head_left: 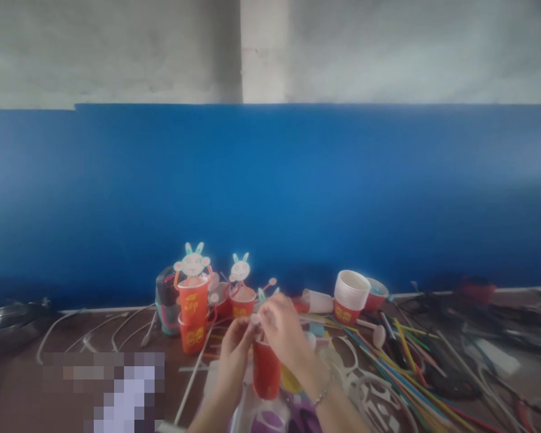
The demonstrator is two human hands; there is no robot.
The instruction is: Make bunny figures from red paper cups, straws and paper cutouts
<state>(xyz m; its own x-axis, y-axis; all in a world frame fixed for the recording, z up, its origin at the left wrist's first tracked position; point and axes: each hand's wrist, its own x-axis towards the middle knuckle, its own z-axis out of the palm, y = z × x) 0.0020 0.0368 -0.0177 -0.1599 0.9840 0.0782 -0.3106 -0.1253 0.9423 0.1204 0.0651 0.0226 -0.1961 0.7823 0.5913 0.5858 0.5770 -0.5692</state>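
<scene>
A red paper cup (267, 377) stands upright below my hands. At its left rim my left hand (235, 349) is closed in a pinch on a small round paper piece (255, 319). My right hand (283, 331) reaches over the cup with its fingers pressed together close to that piece; what they grip is hidden. White paper ears with green centres (263, 296) show behind my right fingers, the rest of that figure being covered. Farther back, a paper rabbit (193, 264) rises from two stacked red cups (193, 307). Another rabbit (241, 269) sits in a red cup (242, 305).
Nested paper cups (351, 294) stand at the back right, near a tipped white cup (318, 301). Coloured strips (401, 382) spread across the table's right side. A white cable (49, 334) curls at the left. A blue panel (270, 192) rises behind the table.
</scene>
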